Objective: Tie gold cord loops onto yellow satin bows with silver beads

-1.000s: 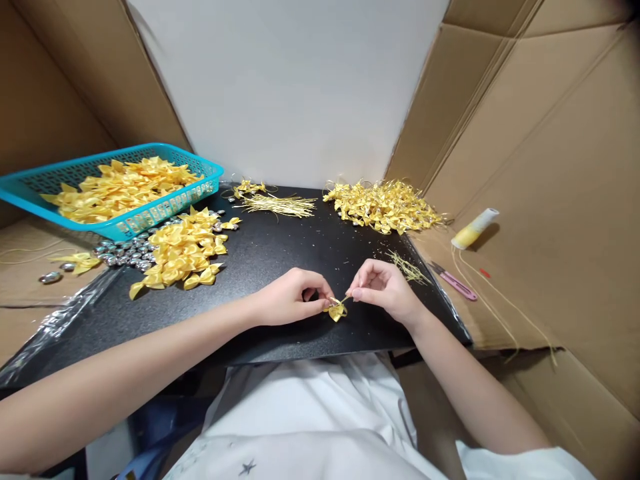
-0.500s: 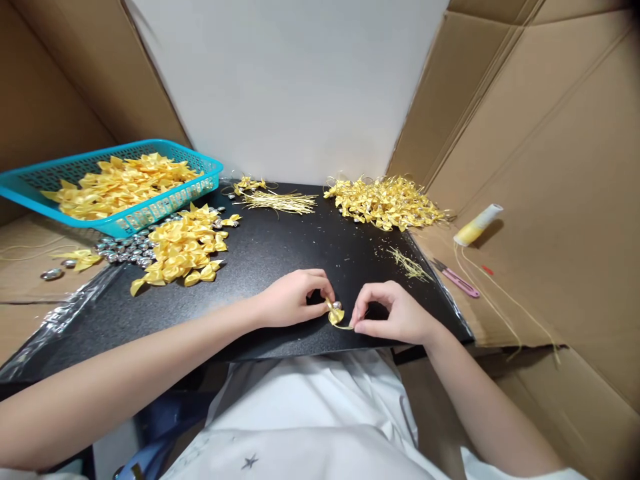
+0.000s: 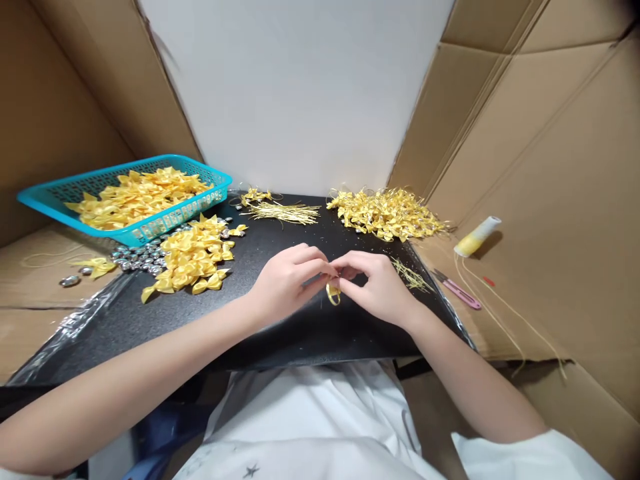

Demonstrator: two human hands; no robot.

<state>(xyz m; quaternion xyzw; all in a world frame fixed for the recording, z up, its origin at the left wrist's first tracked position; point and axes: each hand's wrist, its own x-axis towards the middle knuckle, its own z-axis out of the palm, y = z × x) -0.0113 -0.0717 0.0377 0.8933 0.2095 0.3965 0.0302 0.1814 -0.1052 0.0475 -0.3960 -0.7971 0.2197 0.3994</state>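
Over the front of the black tabletop, my left hand and my right hand meet at the fingertips. Between them a small yellow ribbon bow hangs just below the pinched fingers, mostly covered by them. My left thumb and fingers are closed on the bow. My right fingertips are pinched against it, on its thin yellow cord; the exact hold is hidden. Left of my hands lies a heap of yellow bows, beside a pile of silver bells.
A turquoise basket of yellow bows stands at the left. Cut cords and a heap of corded bows lie at the back. On the right are loose cord scraps, a pink cutter and a cord spool.
My right hand has moved left and up to meet my left hand at the bow. The cord stretched between them earlier is now gathered at the fingertips. The view has shifted slightly.
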